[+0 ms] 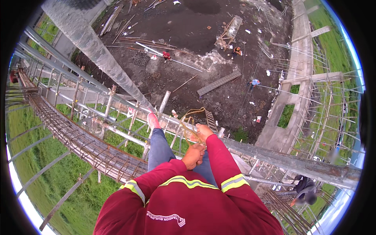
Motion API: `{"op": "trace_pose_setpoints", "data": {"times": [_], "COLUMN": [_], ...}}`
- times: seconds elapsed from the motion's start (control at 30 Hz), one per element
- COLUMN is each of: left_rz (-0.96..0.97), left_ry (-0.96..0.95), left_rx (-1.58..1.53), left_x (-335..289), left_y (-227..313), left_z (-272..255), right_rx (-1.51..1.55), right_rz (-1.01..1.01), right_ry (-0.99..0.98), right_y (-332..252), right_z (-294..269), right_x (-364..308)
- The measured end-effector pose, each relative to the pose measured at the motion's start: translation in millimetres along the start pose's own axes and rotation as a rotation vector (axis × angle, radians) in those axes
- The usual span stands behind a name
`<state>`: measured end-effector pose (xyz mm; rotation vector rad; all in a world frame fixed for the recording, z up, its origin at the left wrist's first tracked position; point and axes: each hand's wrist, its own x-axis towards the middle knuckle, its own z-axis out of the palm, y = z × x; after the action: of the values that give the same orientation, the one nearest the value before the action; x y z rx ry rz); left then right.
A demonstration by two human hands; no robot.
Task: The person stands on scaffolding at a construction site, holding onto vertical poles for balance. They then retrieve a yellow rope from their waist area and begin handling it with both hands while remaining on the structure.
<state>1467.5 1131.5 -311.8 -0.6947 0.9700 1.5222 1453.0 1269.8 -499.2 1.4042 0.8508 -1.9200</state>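
A thin yellow rope [184, 126] hangs in loops beyond my hands and runs down between them. My left hand [193, 156] is closed in a fist around the rope, low in front of my body. A little farther out, my right hand [201, 133] pinches the same rope with bent fingers. Both hands are above my lap, close to a metal scaffold pipe. My left leg [159, 149] stretches forward, its pinkish shoe [153, 120] resting by the foot of a thick grey pipe [105, 58]. The exact grip inside each fist is hidden.
A long beam cage of steel rebar [84, 135] curves along my left. Another thick pipe [290, 159] runs off to the right. A person [305, 192] works at lower right. Far below, several people and a grey plank [218, 83] are on the dark ground.
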Motion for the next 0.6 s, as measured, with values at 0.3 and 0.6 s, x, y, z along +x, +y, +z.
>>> {"op": "trace_pose_setpoints", "data": {"times": [0.3, 0.6], "left_rz": [-0.185, 0.056], "left_ry": [-0.269, 0.313], "left_rx": [-0.156, -0.528], "left_x": [35.4, 185.9], "left_y": [-24.5, 29.2], "left_z": [-47.9, -92.3], "right_rx": [-1.078, -0.704], "right_rz": [-0.817, -0.385], "right_ry": [-0.136, -0.148], "right_y": [-7.3, -12.2], "right_z": [18.6, 24.6], "right_x": [-139.8, -417.2]}}
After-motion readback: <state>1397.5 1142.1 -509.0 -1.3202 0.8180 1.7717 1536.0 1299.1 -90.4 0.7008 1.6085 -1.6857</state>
